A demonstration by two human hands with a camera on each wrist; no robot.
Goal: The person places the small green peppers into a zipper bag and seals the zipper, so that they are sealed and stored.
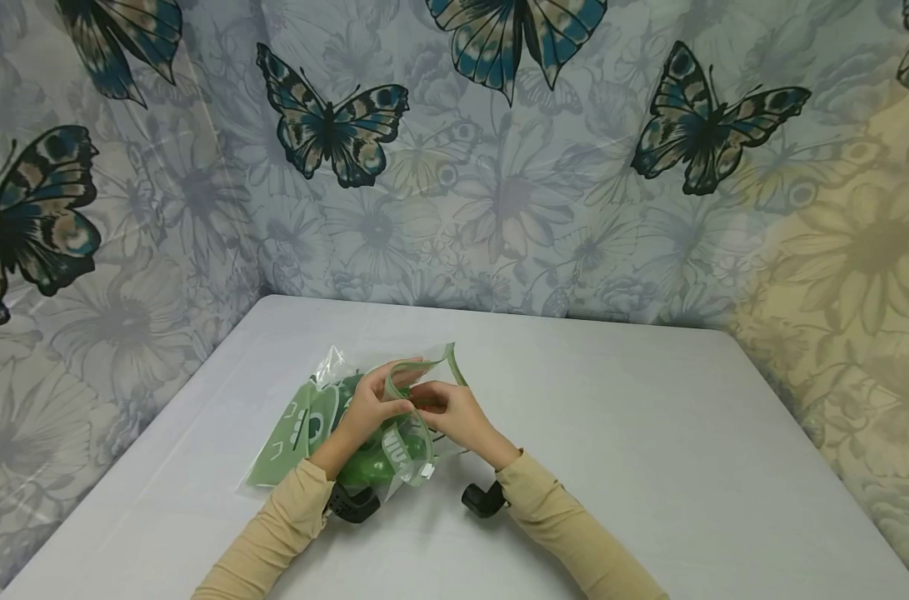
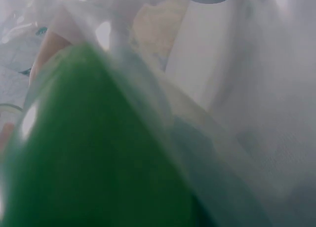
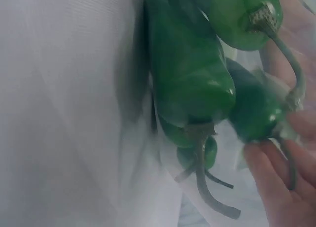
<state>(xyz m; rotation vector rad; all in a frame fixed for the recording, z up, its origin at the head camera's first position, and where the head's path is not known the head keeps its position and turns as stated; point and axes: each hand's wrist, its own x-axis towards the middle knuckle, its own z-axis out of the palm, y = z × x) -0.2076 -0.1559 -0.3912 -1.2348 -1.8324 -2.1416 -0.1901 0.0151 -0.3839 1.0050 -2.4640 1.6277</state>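
Note:
A clear zip bag (image 1: 394,475) with green print lies on the table, its mouth spread towards the right. Inside are several shiny green peppers (image 3: 190,64) with long curved stems, seen partly through the plastic. My left hand (image 1: 373,406) grips the bag by its mouth, thumb on the near side. At the opening, my right hand (image 1: 454,412) has curled fingers around a green pepper (image 3: 254,106); its stem hangs by the fingertips (image 3: 261,163). In the left wrist view a blurred green pepper (image 2: 98,148) behind plastic covers much of the picture.
The white table (image 1: 634,450) reaches out to the right and front. Butterfly-patterned cloth (image 1: 499,192) hangs behind it and at both sides. Below the wrists are black wrist cameras (image 1: 484,500). A white zip slider (image 1: 427,472) sits at the bag's near corner.

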